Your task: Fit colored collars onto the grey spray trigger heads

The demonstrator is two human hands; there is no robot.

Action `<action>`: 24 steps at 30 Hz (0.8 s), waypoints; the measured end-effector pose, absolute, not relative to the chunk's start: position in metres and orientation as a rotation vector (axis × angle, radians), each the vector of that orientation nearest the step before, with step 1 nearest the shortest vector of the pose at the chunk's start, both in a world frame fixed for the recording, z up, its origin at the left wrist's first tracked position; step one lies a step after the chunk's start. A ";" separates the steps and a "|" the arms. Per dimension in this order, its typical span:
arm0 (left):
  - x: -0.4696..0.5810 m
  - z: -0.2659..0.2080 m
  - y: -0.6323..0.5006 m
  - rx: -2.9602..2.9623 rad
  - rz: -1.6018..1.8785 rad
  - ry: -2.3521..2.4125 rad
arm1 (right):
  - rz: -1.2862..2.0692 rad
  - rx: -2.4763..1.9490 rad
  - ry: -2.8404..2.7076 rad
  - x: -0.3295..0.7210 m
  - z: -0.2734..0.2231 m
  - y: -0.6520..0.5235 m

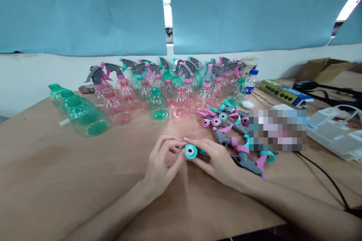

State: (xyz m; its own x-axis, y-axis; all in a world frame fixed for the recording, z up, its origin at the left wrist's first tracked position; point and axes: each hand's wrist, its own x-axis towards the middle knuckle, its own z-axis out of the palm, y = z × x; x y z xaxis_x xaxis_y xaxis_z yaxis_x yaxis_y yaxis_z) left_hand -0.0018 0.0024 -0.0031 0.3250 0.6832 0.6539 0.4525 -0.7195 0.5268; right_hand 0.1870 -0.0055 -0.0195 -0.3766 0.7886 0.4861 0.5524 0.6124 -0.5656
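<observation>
Between my two hands, above the front middle of the table, is a trigger spray head (pixel 191 151) with a turquoise collar, its round opening facing me. My left hand (pixel 164 160) pinches its left end with thumb and fingers. From the other side my right hand (pixel 216 160) closes round its collar and right part. To the right of my right hand lies a pile of loose spray heads (pixel 226 120) in grey, pink and turquoise. Beyond my hands stand an uncapped green bottle (pixel 158 104) and an uncapped pink bottle (pixel 180 102).
Several bottles with spray heads (pixel 188 79) stand in rows at the back. Green bottles (pixel 87 116) lie or lean at the left. At the right are a drink bottle (pixel 250 86), a printed box (pixel 284 93), white plastic containers (pixel 333 131), a black cable (pixel 325 175) and a cardboard box (pixel 325 69).
</observation>
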 end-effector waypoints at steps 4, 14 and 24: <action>0.000 -0.007 0.001 2.456 1.235 1.003 | 0.344 -1.109 -2.119 0.187 -0.020 -0.005; -0.005 -0.014 0.014 2.565 1.147 1.100 | 0.291 -1.200 -2.103 0.190 -0.016 -0.004; -0.008 -0.017 0.017 2.578 1.118 1.033 | 0.411 -1.111 -2.021 0.192 -0.022 0.004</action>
State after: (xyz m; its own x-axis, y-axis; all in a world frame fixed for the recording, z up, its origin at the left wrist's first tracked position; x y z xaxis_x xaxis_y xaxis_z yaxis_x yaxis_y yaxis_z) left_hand -0.0083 0.0166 -0.0174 0.4860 0.6460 0.5886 0.5359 -0.7523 0.3832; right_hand 0.1922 0.0043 -0.0216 -0.3160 0.8202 0.4769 0.5688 0.5661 -0.5967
